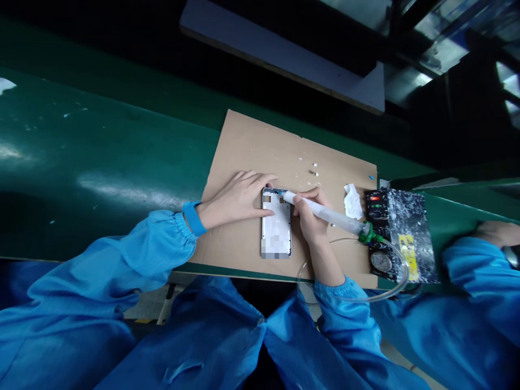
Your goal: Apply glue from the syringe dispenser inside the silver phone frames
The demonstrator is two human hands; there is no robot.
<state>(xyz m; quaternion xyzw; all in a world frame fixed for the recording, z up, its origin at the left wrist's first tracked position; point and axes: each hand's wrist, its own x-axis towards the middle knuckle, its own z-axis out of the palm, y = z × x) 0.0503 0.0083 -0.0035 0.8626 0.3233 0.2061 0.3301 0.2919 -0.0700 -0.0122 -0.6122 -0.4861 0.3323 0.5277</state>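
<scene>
A flat white and silver phone frame [276,225] lies on a sheet of cardboard. My left hand [241,199] holds its upper left side, with the thumb over the left edge and the index finger at the top corner. In my right hand [311,214] is a white glue dispensing syringe [336,216], gripped low on the barrel and slanted. Its tip points at the top of the frame, near a small blue spot; whether it touches cannot be made out. A green cap [368,233] at its rear joins a clear air hose [400,254].
The cardboard [239,146] rests on a green bench. To the right stand a stained dispenser box [406,227] with a gauge and a crumpled white tissue [352,201]. White crumbs lie beyond the frame. A co-worker's hand [498,233] is at far right; a grey shelf [284,54] hangs behind.
</scene>
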